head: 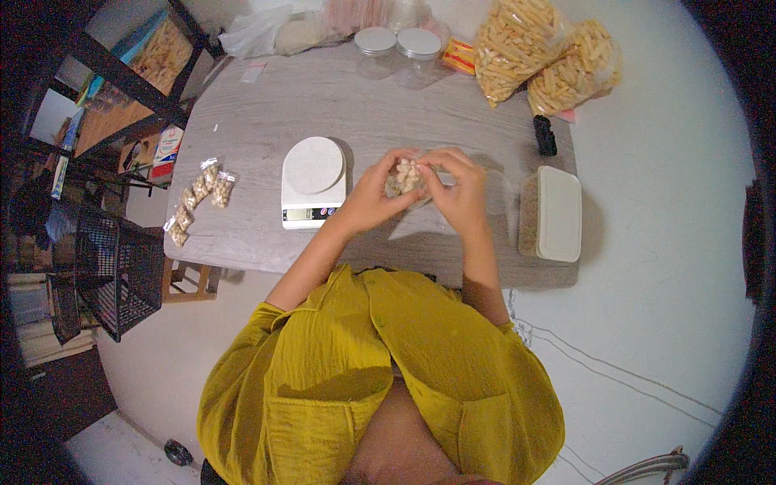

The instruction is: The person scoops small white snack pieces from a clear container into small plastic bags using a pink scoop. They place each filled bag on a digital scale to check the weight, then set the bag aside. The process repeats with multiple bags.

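Observation:
Between my hands is a small clear plastic bag of pale nuts (407, 176), held over the table. My left hand (381, 193) curls around its left side, thumb along the bottom. The fingers of my right hand (456, 185) pinch the bag at its upper right edge. A white digital kitchen scale (314, 182) stands just left of my left hand, nothing on its round plate. Right of my right hand is a clear container with a white lid (559, 213), brownish contents showing through its side. Several small filled bags (200, 197) lie at the table's left.
Two clear jars with silver lids (397, 45), a red and yellow box (459, 56) and large bags of stick-shaped snacks (515, 51) line the back of the grey wooden table (254, 121). A black object (544, 136) lies near the right edge. A black basket (118, 273) stands left.

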The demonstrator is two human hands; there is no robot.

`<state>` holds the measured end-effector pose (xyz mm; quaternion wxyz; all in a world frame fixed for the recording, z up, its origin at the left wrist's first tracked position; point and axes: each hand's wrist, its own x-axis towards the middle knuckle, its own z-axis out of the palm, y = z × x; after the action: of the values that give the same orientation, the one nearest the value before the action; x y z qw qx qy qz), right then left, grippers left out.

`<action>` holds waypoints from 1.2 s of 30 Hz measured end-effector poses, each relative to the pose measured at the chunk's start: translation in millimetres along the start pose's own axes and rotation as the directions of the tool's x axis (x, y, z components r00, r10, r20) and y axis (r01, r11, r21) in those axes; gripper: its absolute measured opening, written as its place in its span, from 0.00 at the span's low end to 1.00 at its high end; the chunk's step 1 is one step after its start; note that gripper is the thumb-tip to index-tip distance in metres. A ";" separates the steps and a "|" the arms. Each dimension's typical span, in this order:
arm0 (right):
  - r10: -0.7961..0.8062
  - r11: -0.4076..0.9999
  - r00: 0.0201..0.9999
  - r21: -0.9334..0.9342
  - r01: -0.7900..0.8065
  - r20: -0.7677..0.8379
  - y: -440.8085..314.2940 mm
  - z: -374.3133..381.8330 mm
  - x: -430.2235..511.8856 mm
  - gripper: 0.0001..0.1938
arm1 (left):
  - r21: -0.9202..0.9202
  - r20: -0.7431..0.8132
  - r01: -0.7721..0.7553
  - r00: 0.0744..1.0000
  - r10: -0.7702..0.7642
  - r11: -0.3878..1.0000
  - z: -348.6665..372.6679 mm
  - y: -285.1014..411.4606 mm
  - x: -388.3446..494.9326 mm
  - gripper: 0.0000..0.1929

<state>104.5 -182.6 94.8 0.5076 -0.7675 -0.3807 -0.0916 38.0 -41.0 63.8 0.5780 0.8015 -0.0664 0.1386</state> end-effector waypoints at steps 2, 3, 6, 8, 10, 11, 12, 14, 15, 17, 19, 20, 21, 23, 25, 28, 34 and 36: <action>0.012 0.994 1.000 0.105 -0.015 0.025 -0.2 0.0 -0.9 0.04 | -0.048 0.018 0.077 0.997 -0.076 0.996 -2.9 0.7 -2.3 0.29; 0.006 0.998 1.000 0.066 -0.007 0.011 -0.7 0.4 -0.7 0.04 | -0.013 -0.007 0.024 1.000 -0.024 1.000 -3.0 -0.4 -3.4 0.28; 0.008 1.000 1.000 0.016 -0.008 0.003 -0.9 2.5 -0.9 0.04 | -0.002 -0.031 -0.043 0.999 0.043 0.999 -2.7 -3.5 -5.9 0.27; 0.040 0.997 0.998 0.070 -0.043 0.044 0.0 3.6 -2.1 0.04 | -0.129 0.015 0.033 0.999 -0.031 0.991 -3.1 -2.1 -6.4 0.26; 0.029 0.997 0.999 0.076 -0.032 0.039 -4.4 6.5 -1.5 0.04 | -0.144 0.044 0.096 0.995 -0.090 0.985 -5.8 -1.1 -7.5 0.24; 0.024 0.997 0.999 0.079 -0.027 0.038 -6.2 8.0 -1.3 0.04 | -0.151 0.057 0.127 0.991 -0.120 0.980 -7.2 -0.1 -8.2 0.23; 0.014 0.998 0.999 0.068 -0.017 0.046 -6.2 9.6 -2.1 0.04 | -0.146 0.033 0.092 0.996 -0.088 0.985 -7.8 1.9 -9.6 0.21; -0.006 0.999 0.998 0.050 0.003 0.064 -5.2 12.5 -3.8 0.05 | -0.131 -0.018 0.023 1.000 -0.025 0.991 -8.9 5.5 -13.2 0.18; -0.016 0.998 0.995 0.059 0.011 0.093 -5.3 13.7 -4.4 0.05 | -0.136 -0.004 0.065 0.998 -0.066 0.989 -11.5 4.1 -15.6 0.17; -0.039 0.997 0.987 0.079 0.027 0.153 -5.4 15.8 -4.6 0.06 | -0.145 0.023 0.149 0.989 -0.148 0.978 -20.3 -1.5 -18.9 0.15; -0.055 0.997 0.977 0.071 0.041 0.204 -5.9 20.0 -4.1 0.06 | -0.163 0.084 0.200 0.979 -0.188 0.966 -29.1 -14.3 -24.7 0.14; -0.063 0.997 0.971 0.067 0.049 0.229 -6.2 22.1 -4.0 0.07 | -0.172 0.114 0.225 0.972 -0.207 0.959 -32.1 -18.9 -27.9 0.14; -0.071 0.995 0.969 0.079 0.054 0.237 -6.1 24.7 -4.0 0.07 | -0.157 0.087 0.197 0.979 -0.185 0.968 -34.2 -19.6 -30.3 0.13; -0.086 0.993 0.964 0.102 0.062 0.253 -4.9 30.3 -6.1 0.07 | -0.123 0.036 0.141 0.990 -0.137 0.982 -37.2 -20.6 -34.4 0.12; -0.052 0.995 0.968 0.095 0.029 0.246 -2.6 34.4 -10.3 0.08 | -0.130 0.044 0.212 0.977 -0.208 0.969 -42.8 -21.4 -38.5 0.11; 0.036 0.996 0.982 0.075 -0.051 0.184 -10.1 34.4 -14.1 0.09 | -0.246 -0.074 0.197 0.972 -0.222 0.949 -49.8 -33.2 -43.3 0.09; 0.115 0.988 0.988 0.091 -0.125 0.108 -1.4 23.4 -22.5 0.09 | -0.227 -0.411 0.271 0.844 -0.345 0.935 -87.3 -94.5 -45.1 0.07; 0.115 0.990 0.988 0.074 -0.123 0.107 2.1 21.6 -26.4 0.09 | -0.116 -0.485 0.344 0.799 -0.356 0.932 -95.1 -107.9 -41.3 0.10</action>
<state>82.3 -177.6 69.3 0.5226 -0.7714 -0.3630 -0.0064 13.6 81.5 -18.6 0.5997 0.7301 0.2325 0.2308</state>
